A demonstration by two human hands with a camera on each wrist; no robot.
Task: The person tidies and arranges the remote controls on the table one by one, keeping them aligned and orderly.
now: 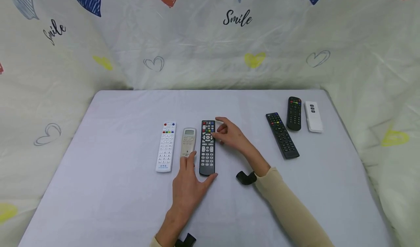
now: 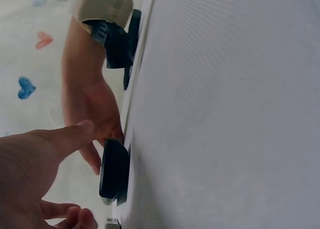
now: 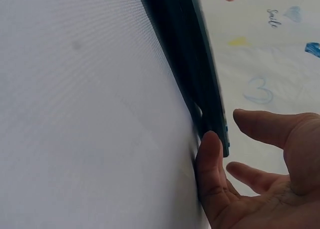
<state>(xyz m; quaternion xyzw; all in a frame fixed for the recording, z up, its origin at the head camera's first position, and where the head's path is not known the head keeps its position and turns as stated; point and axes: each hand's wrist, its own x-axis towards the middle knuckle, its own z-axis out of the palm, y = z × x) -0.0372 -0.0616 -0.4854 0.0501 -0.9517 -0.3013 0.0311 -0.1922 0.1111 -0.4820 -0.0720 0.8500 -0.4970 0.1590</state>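
Observation:
A dark remote control [image 1: 207, 159] with pale buttons lies lengthwise on the white table. At its far right side is my right hand [image 1: 234, 136], one finger by the top corner and the thumb over the buttons. In the right wrist view a fingertip [image 3: 210, 144] meets the remote's side while the thumb stands apart from it. My left hand [image 1: 187, 190] is at the near end, its thumb by the near right corner and its other fingers over the lower part of a small beige remote [image 1: 188, 141] with a display. Left of that lies a white remote [image 1: 166, 148].
On the table's right side lie a long black remote [image 1: 282, 136], a shorter black remote [image 1: 294, 114] and a white remote with few buttons [image 1: 314, 117]. A pale cloth printed with hearts [image 1: 203, 39] hangs behind the table's far edge [image 1: 210, 90].

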